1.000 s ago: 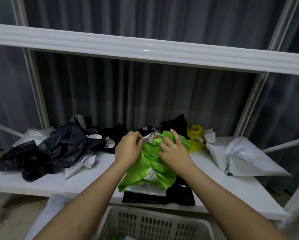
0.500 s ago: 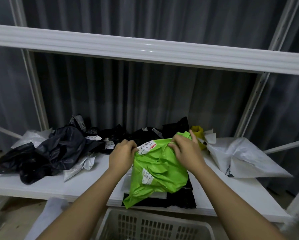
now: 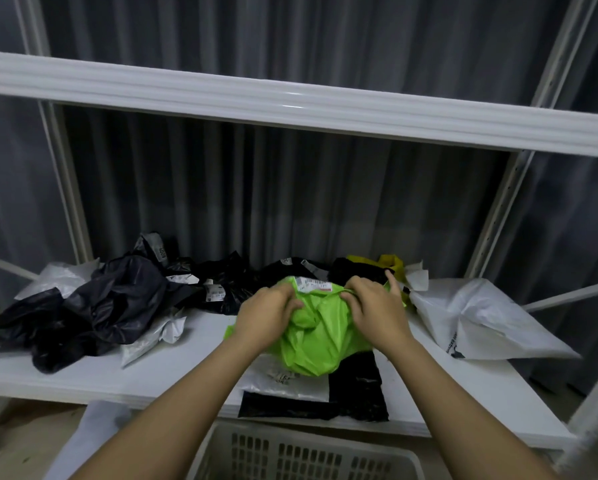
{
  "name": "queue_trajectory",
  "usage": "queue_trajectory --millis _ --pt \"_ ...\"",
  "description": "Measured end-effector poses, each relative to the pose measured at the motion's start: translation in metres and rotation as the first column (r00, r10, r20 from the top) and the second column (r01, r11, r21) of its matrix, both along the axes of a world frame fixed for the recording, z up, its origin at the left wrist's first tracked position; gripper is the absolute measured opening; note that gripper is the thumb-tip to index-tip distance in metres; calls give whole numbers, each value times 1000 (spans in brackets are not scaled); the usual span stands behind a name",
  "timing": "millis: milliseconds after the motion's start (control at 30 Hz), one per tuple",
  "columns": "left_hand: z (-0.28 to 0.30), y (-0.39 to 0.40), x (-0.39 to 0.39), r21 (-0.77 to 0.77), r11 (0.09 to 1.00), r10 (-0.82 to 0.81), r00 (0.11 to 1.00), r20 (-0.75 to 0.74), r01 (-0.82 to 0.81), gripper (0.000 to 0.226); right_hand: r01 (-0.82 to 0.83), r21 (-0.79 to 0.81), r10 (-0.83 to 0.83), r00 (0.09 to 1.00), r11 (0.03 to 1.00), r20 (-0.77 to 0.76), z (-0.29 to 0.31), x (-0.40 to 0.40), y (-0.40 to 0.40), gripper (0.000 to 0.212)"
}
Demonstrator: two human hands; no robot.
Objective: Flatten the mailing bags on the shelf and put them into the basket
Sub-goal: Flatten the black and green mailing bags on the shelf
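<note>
Hands meet on the crumpled lime-green plastic mailing bag (image 3: 320, 336), which sits on the white shelf board (image 3: 193, 358) near its front edge, right above the pale slotted plastic basket (image 3: 301, 455) below. The left hand (image 3: 268, 315) has its fingers curled into the bag's upper left part, bunching the film just under the white printed label (image 3: 313, 284) at its top edge. The right hand (image 3: 377, 306) pinches the top edge of the same bag beside that label, fingers bent, with the index finger stretched out toward the back of the shelf. Each grip is clamped on the green film (neither hand lies flat on it).

Under the green bag lie a flat white mailing bag (image 3: 283, 379) and a flat black mailing bag (image 3: 356, 393) whose front edge reaches the lip of the shelf. To the left, a heap of crumpled black mailing bags (image 3: 110, 306) sprawls over some white ones, well apart from the hands. Behind the right hand a yellow bag (image 3: 391, 266) peeks out beside more black film. To the right rests a large white mailing bag (image 3: 481, 320), half puffed up. Grey pleated curtain (image 3: 290, 202) hangs behind the shelf.
</note>
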State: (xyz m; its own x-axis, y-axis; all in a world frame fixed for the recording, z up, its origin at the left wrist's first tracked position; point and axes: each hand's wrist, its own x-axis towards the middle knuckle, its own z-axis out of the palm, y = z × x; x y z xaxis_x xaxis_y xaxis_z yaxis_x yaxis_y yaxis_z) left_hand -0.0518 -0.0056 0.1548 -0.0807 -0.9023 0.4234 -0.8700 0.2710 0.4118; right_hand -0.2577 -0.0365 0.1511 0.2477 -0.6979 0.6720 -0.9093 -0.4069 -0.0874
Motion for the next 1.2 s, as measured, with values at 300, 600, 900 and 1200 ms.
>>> queue_trajectory --millis 300,600,900,1200 --pt "12 -23 28 53 976 186 677 -712 -212 31 132 214 -151 985 968 78 -14 -28 6 13" --pt "28 -16 -2 -143 990 -90 812 -577 9 26 -306 301 229 936 903 266 39 40 10 39" --pt "19 -23 49 171 985 33 991 -128 -11 42 -339 297 118 811 893 573 49 36 -1 16" --pt "12 -21 55 83 985 -96 886 -453 149 19 -262 296 -43 678 919 734 52 19 -19 12"
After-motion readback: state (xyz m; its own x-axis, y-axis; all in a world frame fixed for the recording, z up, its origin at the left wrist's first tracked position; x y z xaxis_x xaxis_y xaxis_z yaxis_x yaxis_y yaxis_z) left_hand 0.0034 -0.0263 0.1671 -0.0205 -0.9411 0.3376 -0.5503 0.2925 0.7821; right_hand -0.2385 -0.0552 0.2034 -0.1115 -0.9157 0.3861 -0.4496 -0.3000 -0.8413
